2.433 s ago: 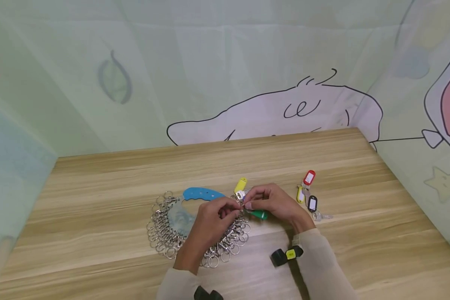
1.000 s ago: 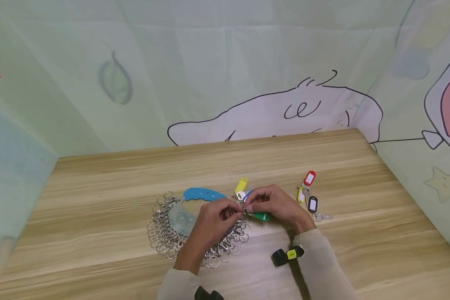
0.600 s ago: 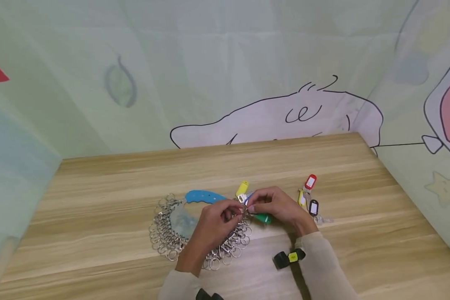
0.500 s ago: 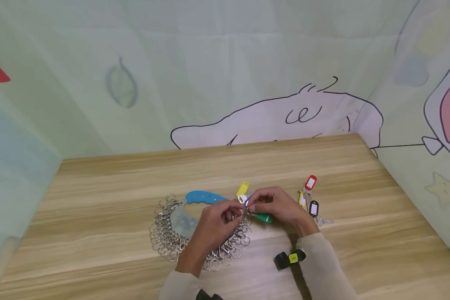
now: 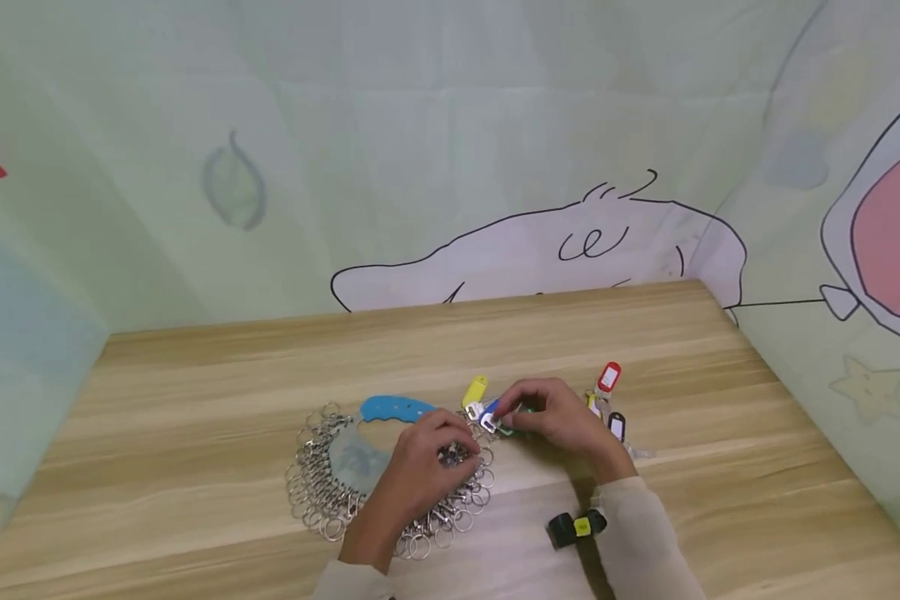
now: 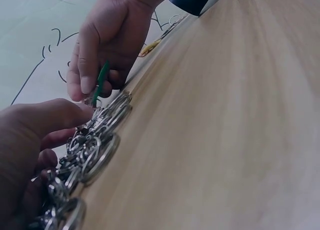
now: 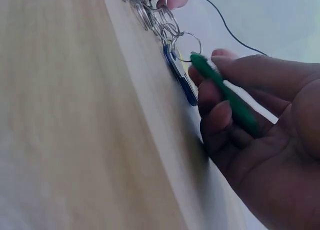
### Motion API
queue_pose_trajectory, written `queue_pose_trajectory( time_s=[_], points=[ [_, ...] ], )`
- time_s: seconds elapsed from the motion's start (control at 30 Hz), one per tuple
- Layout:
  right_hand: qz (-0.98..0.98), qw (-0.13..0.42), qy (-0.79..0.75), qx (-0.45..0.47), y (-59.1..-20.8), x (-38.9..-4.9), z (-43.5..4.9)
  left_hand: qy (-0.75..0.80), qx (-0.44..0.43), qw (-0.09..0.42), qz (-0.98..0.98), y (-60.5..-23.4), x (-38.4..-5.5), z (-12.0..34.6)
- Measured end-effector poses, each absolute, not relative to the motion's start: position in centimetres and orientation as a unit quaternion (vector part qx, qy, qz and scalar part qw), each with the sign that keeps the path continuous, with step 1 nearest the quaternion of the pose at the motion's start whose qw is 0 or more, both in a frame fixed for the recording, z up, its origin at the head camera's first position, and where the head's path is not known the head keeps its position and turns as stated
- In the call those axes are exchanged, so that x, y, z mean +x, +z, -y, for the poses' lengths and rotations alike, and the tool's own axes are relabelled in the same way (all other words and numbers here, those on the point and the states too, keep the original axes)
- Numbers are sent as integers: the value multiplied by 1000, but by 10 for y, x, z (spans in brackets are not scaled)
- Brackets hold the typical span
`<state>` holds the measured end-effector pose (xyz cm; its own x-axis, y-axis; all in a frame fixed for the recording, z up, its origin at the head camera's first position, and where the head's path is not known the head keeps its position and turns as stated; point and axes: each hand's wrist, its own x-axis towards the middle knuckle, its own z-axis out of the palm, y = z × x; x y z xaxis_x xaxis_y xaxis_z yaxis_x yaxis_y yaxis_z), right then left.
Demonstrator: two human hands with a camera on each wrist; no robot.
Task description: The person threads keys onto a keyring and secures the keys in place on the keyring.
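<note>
A fan of metal key rings [image 5: 296, 487] with small clips edges a translucent curved plate [image 5: 352, 467], whose blue handle [image 5: 393, 408] points away. My left hand [image 5: 420, 462] is over the right side of this fan, thumb and index finger curved and apart, fingertips close to the rings. My right hand [image 5: 551, 412] pinches a green key tag [image 7: 230, 103] between thumb and fingers; a thin metal ring [image 7: 200, 45] shows at the tag's end. Just left of those fingertips lie a blue key tag [image 5: 489, 412] and a yellow key tag [image 5: 475, 390] beside the rings.
To the right of my right hand lie a red tag [image 5: 609, 377], another yellow tag [image 5: 593, 406], a black tag [image 5: 617, 427] and a key [image 5: 641, 453]. A printed cloth [image 5: 390, 192] hangs behind the wooden table [image 5: 217, 392].
The hands, close together before, have parted. My left hand has drawn back left and its thumb and index have spread. The green tag has turned up in my right hand; more of the blue tag shows.
</note>
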<state>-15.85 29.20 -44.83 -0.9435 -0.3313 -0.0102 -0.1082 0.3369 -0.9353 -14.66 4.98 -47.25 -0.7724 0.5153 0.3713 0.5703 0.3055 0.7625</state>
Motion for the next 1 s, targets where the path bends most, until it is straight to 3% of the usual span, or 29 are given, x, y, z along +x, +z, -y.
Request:
queue_pose_trajectory(
  time_s=[0.53, 0.8, 1.0],
  points=[
    [-882, 48, -452, -123, -441, -155, -285, -387, -357, 22, 850, -469, -143, -53],
    [-897, 38, -430, -96, -438, -157, -283, -309, -358, 78, 878, -461, -140, -62],
    [-896, 38, -433, -90, -436, -155, -284, -289, -343, 86, 889, -460, -135, -65]
  ],
)
